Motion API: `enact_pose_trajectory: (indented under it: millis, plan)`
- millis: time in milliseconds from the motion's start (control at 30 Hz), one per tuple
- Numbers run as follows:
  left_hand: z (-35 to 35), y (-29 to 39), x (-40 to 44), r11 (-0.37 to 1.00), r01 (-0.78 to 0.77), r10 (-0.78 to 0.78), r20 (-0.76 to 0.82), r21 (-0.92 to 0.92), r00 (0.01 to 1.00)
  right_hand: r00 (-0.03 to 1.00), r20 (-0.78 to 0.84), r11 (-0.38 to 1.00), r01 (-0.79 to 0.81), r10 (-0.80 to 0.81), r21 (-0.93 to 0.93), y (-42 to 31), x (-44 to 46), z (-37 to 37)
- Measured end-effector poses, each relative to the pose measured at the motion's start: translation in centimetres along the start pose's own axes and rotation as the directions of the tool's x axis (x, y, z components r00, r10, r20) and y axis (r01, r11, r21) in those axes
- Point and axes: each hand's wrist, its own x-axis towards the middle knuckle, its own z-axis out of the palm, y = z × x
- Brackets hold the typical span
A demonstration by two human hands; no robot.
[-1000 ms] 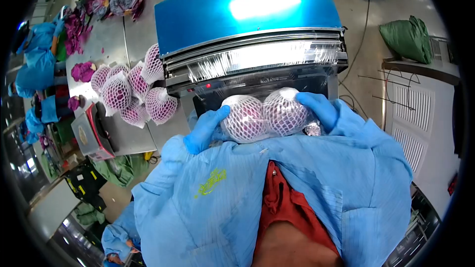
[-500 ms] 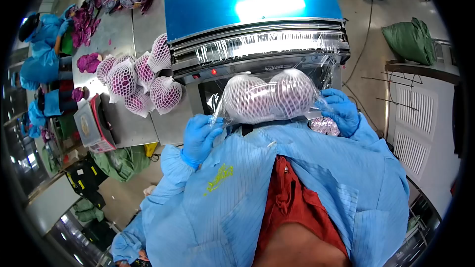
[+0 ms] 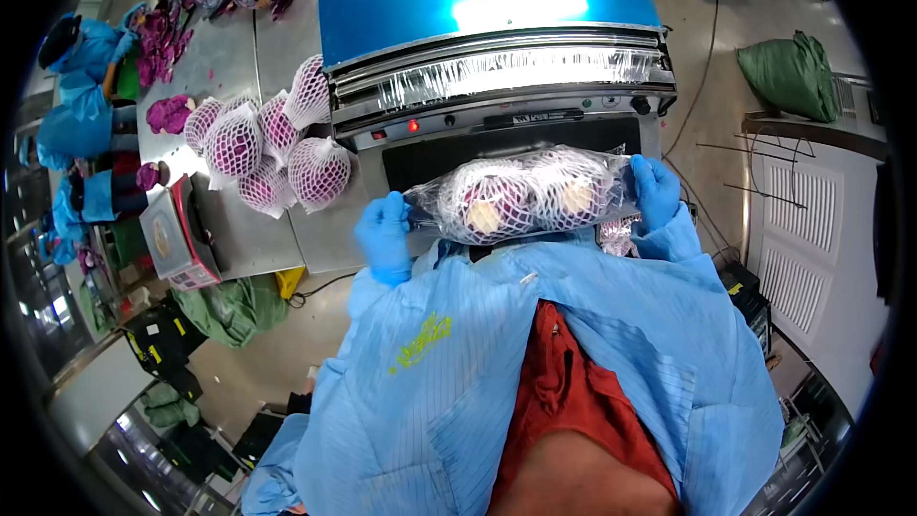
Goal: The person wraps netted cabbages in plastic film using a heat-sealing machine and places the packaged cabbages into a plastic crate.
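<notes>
Two purple cabbages (image 3: pixel 525 197) in white foam nets lie side by side under clear plastic film, stem ends showing, in front of the wrapping machine. My left hand (image 3: pixel 385 237), in a blue glove, is closed on the film's left end. At the right end, my right hand (image 3: pixel 655 193) pinches the film too. The wrapping machine (image 3: pixel 497 76) has a blue cover, a film roll and a lit red switch; its black plate (image 3: pixel 420 161) lies just beyond the cabbages. Part of a pinkish netted item (image 3: pixel 619 236) shows below my right hand.
Several netted cabbages (image 3: pixel 277 148) rest on the metal table (image 3: pixel 244 247) to the left, near a red and grey box (image 3: pixel 177 239). Loose cabbages and purple leaves (image 3: pixel 162 48) lie farther back. Co-workers in blue (image 3: pixel 91 105) stand at far left. A green sack (image 3: pixel 791 76) sits right.
The wrapped cabbages have turned so their stem ends show, and the film now ends in both hands, apart from the roll. The pair first rose off the plate area, then came lower toward me.
</notes>
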Motion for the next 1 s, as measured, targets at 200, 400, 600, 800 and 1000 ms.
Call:
enact_pose_trajectory:
  millis: [200, 400, 600, 800, 1000]
  plan:
    - [3.0, -0.2, -0.1, 0.447, -0.543, 0.589, 0.223, 0.711, 0.777, 0.853, 0.15, 0.499, 0.425, -0.5, -0.755, -1.8, 0.3, 3.3]
    - [6.5, -1.9, 1.3, 0.356, -0.567, 0.736, 0.151, 0.743, 0.66, 0.725, 0.454, 0.326, 0.657, -0.517, -0.679, 1.3, 4.0, 4.7]
    - [5.7, -1.2, 0.4, 0.614, -0.752, 0.66, 0.365, 0.241, 0.656, 0.793, 0.333, 0.641, 0.609, -0.51, -0.468, 0.5, 3.1, 2.9]
    - [5.7, 3.4, -3.3, 0.962, 0.209, -0.039, 0.669, -0.175, 0.742, 0.953, 0.191, 0.962, 0.197, -0.233, 0.19, -2.6, 1.8, -0.5]
    - [6.0, -0.6, -2.1, 0.943, -0.208, 0.332, 0.749, -0.259, 0.574, 0.856, 0.464, 0.933, 0.051, -0.225, 0.357, -6.1, 1.4, -0.6]
